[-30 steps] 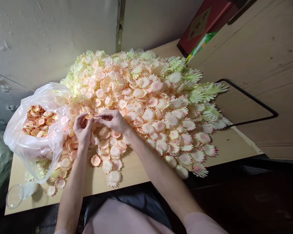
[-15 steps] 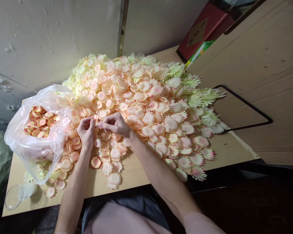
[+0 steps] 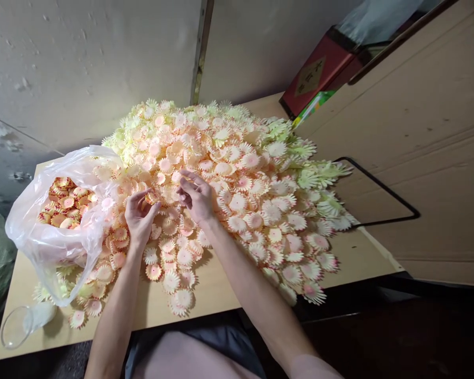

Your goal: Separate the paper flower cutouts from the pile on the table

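Note:
My left hand (image 3: 139,215) is over the middle of a big heap of artificial flower petal pieces (image 3: 239,202), pale pink and cream with toothed edges. Its fingers curl towards the thumb, and a small orange-edged petal piece (image 3: 152,198) shows between them, partly hidden. To the right, my right hand (image 3: 198,199) hovers over the same heap with its fingers loosely spread and nothing visible in them. The two hands are apart. Left of my left hand stands an open white plastic bag (image 3: 35,210) holding red-and-yellow petal pieces (image 3: 65,202).
A clear cup (image 3: 18,327) lies on its side at the wooden table's (image 3: 158,310) front left corner. Greenish petal pieces (image 3: 324,176) spread towards a bent black metal bar (image 3: 383,184) beside the cardboard (image 3: 430,131). A red box (image 3: 314,73) stands at the back right.
My hands were together, pinching at something small; now they have parted. The right hand moved right and up, and its fingers opened. The view has shifted slightly.

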Demonstrator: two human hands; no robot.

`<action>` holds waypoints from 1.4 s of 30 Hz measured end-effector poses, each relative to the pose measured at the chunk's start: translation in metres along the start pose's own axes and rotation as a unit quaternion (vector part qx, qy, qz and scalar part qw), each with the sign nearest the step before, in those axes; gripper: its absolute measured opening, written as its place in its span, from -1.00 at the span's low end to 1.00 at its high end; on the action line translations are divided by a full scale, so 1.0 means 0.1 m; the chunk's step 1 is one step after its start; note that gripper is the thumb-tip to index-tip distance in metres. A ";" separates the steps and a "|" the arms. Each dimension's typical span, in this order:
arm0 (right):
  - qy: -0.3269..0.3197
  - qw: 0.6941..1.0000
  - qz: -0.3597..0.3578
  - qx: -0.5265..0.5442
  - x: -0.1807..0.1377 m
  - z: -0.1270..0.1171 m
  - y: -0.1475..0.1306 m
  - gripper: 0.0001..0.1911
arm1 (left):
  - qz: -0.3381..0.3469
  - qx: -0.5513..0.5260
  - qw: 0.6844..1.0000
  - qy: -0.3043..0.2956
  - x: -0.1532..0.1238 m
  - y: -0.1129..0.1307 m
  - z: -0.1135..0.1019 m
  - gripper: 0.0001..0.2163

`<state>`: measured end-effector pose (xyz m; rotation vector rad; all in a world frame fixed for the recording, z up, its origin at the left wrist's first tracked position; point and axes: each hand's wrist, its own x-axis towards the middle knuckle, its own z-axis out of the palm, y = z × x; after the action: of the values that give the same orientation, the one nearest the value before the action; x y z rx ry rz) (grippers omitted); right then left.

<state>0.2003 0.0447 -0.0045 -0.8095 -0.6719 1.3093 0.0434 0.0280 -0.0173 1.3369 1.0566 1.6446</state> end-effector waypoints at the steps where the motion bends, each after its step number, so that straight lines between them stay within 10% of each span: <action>1: -0.014 1.000 -0.006 -0.016 0.00 0.01 0.03 -0.52 | 0.006 0.007 1.000 -0.008 0.00 -0.01 0.00 -0.62; 7: -0.140 0.986 -0.018 -0.086 -0.06 0.08 0.17 -0.51 | 0.026 -0.007 0.997 -0.076 -0.04 -0.04 -0.02 -0.64; 27: -0.122 0.988 0.089 -0.044 -0.08 0.07 0.07 -0.39 | -0.003 -0.044 0.992 -0.121 -0.08 -0.03 -0.07 -0.62; 34: -0.112 0.990 0.075 -0.039 -0.05 0.02 0.10 -0.55 | -0.010 -0.012 0.998 -0.053 -0.07 -0.03 -0.08 -0.72; 42: -0.222 0.935 -0.060 -0.271 -0.09 -0.01 0.14 -0.77 | -0.027 -0.035 0.998 -0.032 -0.06 -0.01 -0.08 -0.73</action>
<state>0.1915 0.0368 -0.0166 -0.8955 -1.4670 1.2162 0.0364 0.0219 -0.0216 1.2956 0.9798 1.5744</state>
